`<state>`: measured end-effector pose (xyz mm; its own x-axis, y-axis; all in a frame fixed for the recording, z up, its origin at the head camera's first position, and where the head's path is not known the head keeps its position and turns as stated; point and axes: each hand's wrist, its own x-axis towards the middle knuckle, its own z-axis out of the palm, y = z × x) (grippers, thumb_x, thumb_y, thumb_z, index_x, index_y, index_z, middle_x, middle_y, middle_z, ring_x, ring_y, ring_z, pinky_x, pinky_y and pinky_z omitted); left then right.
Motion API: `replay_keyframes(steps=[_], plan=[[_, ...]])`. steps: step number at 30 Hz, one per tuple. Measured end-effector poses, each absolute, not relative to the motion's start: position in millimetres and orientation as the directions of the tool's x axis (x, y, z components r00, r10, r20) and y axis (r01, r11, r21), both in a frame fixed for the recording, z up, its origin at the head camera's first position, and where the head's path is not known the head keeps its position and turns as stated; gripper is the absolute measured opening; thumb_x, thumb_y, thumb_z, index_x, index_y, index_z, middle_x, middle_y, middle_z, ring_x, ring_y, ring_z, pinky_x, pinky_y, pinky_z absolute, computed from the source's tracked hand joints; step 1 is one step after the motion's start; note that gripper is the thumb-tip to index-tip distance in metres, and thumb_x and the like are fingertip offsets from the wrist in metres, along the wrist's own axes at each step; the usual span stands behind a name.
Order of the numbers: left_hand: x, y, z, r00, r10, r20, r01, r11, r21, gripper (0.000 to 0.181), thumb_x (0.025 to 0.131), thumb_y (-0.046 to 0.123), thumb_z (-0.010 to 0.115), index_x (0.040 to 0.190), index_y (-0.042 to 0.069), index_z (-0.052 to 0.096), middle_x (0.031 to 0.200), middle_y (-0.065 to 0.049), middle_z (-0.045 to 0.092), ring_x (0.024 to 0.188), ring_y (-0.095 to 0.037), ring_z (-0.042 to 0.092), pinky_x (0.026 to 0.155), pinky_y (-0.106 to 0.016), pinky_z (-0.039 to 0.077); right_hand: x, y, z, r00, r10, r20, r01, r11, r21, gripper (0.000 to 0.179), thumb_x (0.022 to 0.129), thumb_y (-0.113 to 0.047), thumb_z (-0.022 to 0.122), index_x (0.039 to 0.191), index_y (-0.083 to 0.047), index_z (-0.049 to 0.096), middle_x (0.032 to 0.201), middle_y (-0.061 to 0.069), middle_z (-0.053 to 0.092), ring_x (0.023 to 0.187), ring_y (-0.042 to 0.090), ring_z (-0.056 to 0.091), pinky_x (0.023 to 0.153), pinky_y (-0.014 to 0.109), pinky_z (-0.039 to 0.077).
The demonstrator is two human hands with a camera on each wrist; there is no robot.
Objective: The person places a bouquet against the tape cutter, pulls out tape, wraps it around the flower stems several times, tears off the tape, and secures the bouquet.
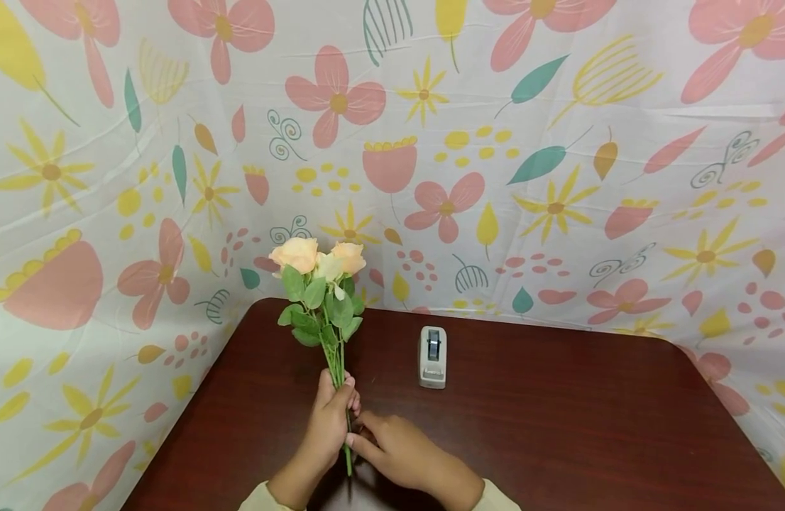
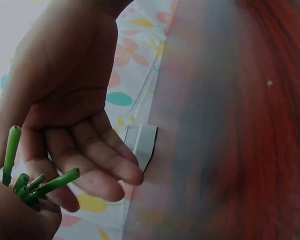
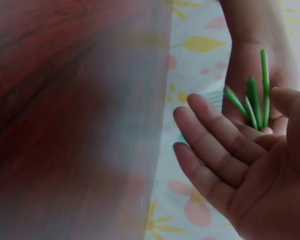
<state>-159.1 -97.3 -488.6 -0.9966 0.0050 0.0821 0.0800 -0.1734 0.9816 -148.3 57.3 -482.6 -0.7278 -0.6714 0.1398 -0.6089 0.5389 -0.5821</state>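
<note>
My left hand (image 1: 329, 419) grips a small bunch of peach-coloured roses (image 1: 297, 254) around its green stems (image 1: 335, 355). The blooms and leaves point up and away, while the cut stem ends (image 2: 50, 185) stick out below the fist. Close by on the right, my right hand (image 1: 405, 451) has its thumb tip at the lower stems. Its other fingers (image 3: 215, 135) are extended and spread loosely, as the right wrist view shows. Beyond the hands, a grey tape dispenser (image 1: 433, 358) stands on the table, right of the bunch.
The dark reddish-brown table (image 1: 558, 426) has rounded far corners. A white cloth (image 1: 392, 142) printed with flowers and leaves hangs behind it and along both sides.
</note>
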Motion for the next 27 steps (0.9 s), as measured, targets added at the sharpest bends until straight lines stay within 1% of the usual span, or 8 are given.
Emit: replay_keyframes(steps=[5,12,16,19,21,22,25,27], plan=[[-161.8,-90.2,-485.8,-0.993,-0.003,0.114,0.114,-0.116,0.987,0.013,0.110,0.014,0.037,0.108,0.001,0.037,0.077,-0.005,0.044,0.085,-0.020,0.054,0.085,-0.027,0.043,-149.3,57.6,-482.6,-0.755,-0.639,0.148,-0.539,0.475,-0.696,0.021,0.104,-0.033,0.055,0.105,-0.013,0.061,0.076,-0.008,0.064,0.063,-0.006,0.050,0.060,0.016,0.044],[-164.0,-82.8,-484.9,-0.993,0.007,0.114,0.112,-0.136,0.984,0.015,0.110,0.017,0.036,0.110,0.002,0.037,0.086,-0.013,0.055,0.094,-0.020,0.059,0.092,-0.027,0.044,-150.5,59.2,-483.2,-0.796,-0.575,0.190,-0.486,0.419,-0.767,0.017,0.102,-0.029,0.059,0.102,-0.012,0.060,0.079,-0.004,0.068,0.068,-0.005,0.056,0.061,0.017,0.048],[-163.6,-79.2,-484.8,-0.993,0.044,0.106,0.100,-0.124,0.987,0.016,0.111,0.019,0.035,0.113,0.004,0.035,0.107,-0.024,0.066,0.092,-0.021,0.062,0.083,-0.027,0.050,-150.2,59.9,-483.1,-0.821,-0.540,0.187,-0.449,0.406,-0.796,0.012,0.102,-0.023,0.058,0.108,-0.013,0.059,0.080,-0.003,0.067,0.066,-0.004,0.057,0.059,0.018,0.048],[-162.8,-76.1,-485.3,-0.994,0.067,0.088,0.081,-0.109,0.991,0.013,0.111,0.018,0.034,0.113,0.005,0.034,0.117,-0.024,0.070,0.092,-0.019,0.064,0.078,-0.025,0.050,-149.9,60.0,-482.8,-0.840,-0.521,0.154,-0.391,0.383,-0.837,0.012,0.103,-0.020,0.055,0.113,-0.013,0.057,0.082,0.001,0.068,0.065,0.004,0.063,0.058,0.020,0.049],[-162.6,-74.0,-485.4,-0.993,0.081,0.087,0.077,-0.113,0.991,0.013,0.111,0.018,0.035,0.113,0.005,0.034,0.120,-0.023,0.070,0.096,-0.016,0.065,0.081,-0.023,0.049,-149.9,60.3,-482.4,-0.852,-0.507,0.128,-0.343,0.356,-0.869,0.013,0.105,-0.020,0.052,0.114,-0.011,0.056,0.083,0.004,0.069,0.067,0.008,0.067,0.060,0.022,0.051],[-162.4,-73.1,-485.3,-0.992,0.087,0.086,0.076,-0.121,0.990,0.013,0.111,0.018,0.036,0.113,0.005,0.034,0.121,-0.022,0.071,0.091,-0.014,0.065,0.076,-0.023,0.050,-150.2,60.6,-482.6,-0.857,-0.500,0.121,-0.326,0.346,-0.880,0.013,0.106,-0.019,0.051,0.114,-0.010,0.055,0.082,0.006,0.068,0.067,0.010,0.067,0.060,0.022,0.052],[-161.9,-71.0,-484.4,-0.989,0.109,0.097,0.082,-0.132,0.988,0.016,0.111,0.020,0.037,0.117,0.006,0.034,0.124,-0.022,0.070,0.064,-0.009,0.060,0.055,-0.023,0.049,-150.8,62.1,-483.1,-0.872,-0.476,0.118,-0.301,0.330,-0.895,0.012,0.107,-0.018,0.048,0.114,-0.009,0.053,0.079,0.006,0.065,0.063,0.008,0.063,0.059,0.023,0.053],[-161.6,-69.9,-483.8,-0.986,0.124,0.115,0.099,-0.133,0.986,0.019,0.111,0.019,0.037,0.125,0.006,0.035,0.126,-0.024,0.068,0.057,-0.008,0.055,0.046,-0.024,0.046,-151.1,63.7,-483.5,-0.880,-0.457,0.130,-0.308,0.340,-0.889,0.011,0.108,-0.017,0.047,0.113,-0.010,0.052,0.075,0.004,0.062,0.058,0.003,0.057,0.055,0.023,0.051]])
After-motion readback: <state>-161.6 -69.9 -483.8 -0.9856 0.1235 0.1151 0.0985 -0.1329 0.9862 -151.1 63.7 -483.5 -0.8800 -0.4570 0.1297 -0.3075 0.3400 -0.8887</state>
